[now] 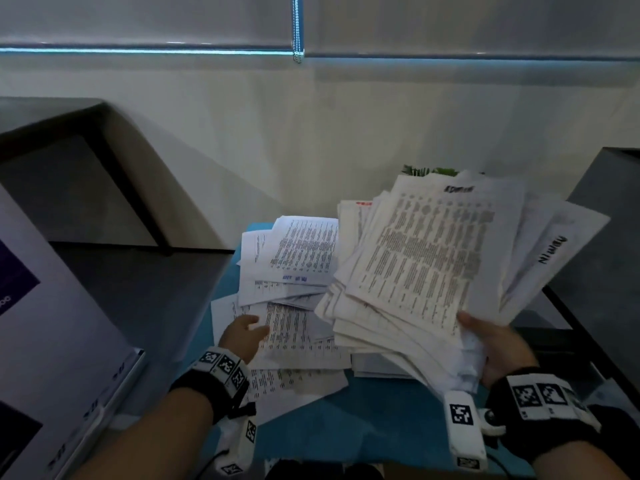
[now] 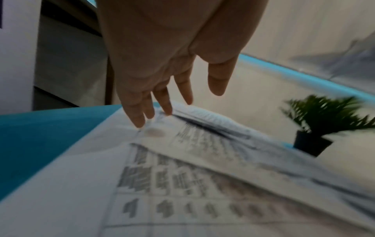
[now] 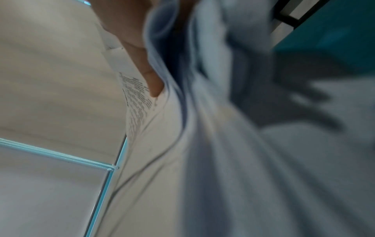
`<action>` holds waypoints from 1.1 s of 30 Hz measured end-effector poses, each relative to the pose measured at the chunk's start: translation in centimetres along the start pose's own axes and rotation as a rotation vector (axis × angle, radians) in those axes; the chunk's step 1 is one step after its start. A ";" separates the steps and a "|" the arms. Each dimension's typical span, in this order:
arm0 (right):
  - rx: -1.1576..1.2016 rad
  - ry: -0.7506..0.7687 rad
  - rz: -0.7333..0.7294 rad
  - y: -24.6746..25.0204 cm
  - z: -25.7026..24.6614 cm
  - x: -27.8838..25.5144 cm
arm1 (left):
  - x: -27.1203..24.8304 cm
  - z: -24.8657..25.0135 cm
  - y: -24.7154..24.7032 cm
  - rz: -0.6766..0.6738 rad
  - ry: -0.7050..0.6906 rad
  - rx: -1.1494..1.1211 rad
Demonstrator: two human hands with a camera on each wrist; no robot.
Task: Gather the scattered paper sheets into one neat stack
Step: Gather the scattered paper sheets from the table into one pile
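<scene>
My right hand grips a thick, fanned bundle of printed sheets held up above the table; its thumb lies on the top sheet, the other fingers are hidden beneath. More printed sheets lie scattered and overlapping on the teal table. My left hand reaches over them with straight, spread fingers, the fingertips touching the top of a loose sheet and holding nothing.
A small green plant in a dark pot stands at the table's far edge, behind the held bundle. A white box or board leans at the left. Dark furniture stands at the right. A pale wall lies behind.
</scene>
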State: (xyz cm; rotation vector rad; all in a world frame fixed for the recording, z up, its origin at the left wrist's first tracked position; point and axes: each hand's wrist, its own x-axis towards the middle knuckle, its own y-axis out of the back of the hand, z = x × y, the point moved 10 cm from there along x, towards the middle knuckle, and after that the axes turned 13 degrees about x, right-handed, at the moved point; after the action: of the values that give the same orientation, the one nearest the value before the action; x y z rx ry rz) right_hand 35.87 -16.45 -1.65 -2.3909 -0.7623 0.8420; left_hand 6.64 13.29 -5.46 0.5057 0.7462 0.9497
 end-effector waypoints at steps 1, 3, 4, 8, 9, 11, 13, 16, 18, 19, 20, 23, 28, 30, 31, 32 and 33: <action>-0.015 -0.010 0.001 0.3 -0.1 0.1 | 0.7 -1.3 -0.3 -0.006 0.049 0.035; -0.037 0.000 0.050 1.3 -0.5 0.1 | 1.7 -3.1 -0.8 -0.017 0.120 0.102; -0.035 0.001 0.062 1.5 -0.6 0.0 | 2.1 -3.5 -0.9 -0.009 0.137 0.122; -0.120 0.087 0.090 2.2 -1.6 0.0 | 2.7 -4.0 -1.1 0.015 0.191 0.166; -0.137 0.111 0.115 2.4 -1.8 -0.1 | 2.7 -4.0 -1.4 -0.006 0.194 0.180; -0.081 0.074 0.077 2.0 -1.0 -0.2 | 2.9 -3.8 -2.1 -0.050 0.179 0.189; -0.055 0.071 0.063 1.9 -0.6 -0.3 | 2.4 -3.2 -2.2 -0.075 0.148 0.181; -0.086 0.115 0.081 1.6 -0.8 -0.6 | 1.1 -3.7 -2.2 -0.127 0.138 0.067; -0.059 0.126 0.071 1.3 -0.8 -0.6 | 0.1 -4.5 -2.0 -0.147 0.133 0.008; -0.034 0.117 0.065 1.0 -0.6 -0.7 | -0.6 -5.0 -1.8 -0.161 0.143 -0.012; -0.027 0.101 0.070 1.1 -0.4 -0.6 | -1.1 -5.6 -1.5 -0.163 0.158 -0.021; -0.025 0.066 0.062 0.6 0.4 -1.0 | -2.0 -7.1 -0.1 -0.112 0.171 0.132; -0.040 0.102 0.013 -1.1 0.5 -2.0 | -1.1 -8.3 1.0 -0.053 0.227 0.249; 0.000 0.093 0.009 -0.8 0.6 -1.7 | 0.3 -9.3 0.3 -0.068 0.245 0.231; 0.017 0.103 0.009 -0.8 0.6 -1.6 | 0.8 -9.5 -0.1 -0.082 0.250 0.217; 0.021 0.114 0.011 -0.9 0.5 -1.7 | 0.5 -9.1 -0.2 -0.096 0.257 0.180; 0.015 0.123 0.018 -0.8 0.4 -1.7 | 0.2 -8.3 -0.2 -0.097 0.250 0.117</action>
State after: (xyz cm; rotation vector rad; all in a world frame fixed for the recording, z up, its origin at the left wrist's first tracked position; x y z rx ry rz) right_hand 34.20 -16.85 -0.72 -2.4144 -0.6852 0.6970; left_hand 0.51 13.87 -11.07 0.4531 1.0473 0.8906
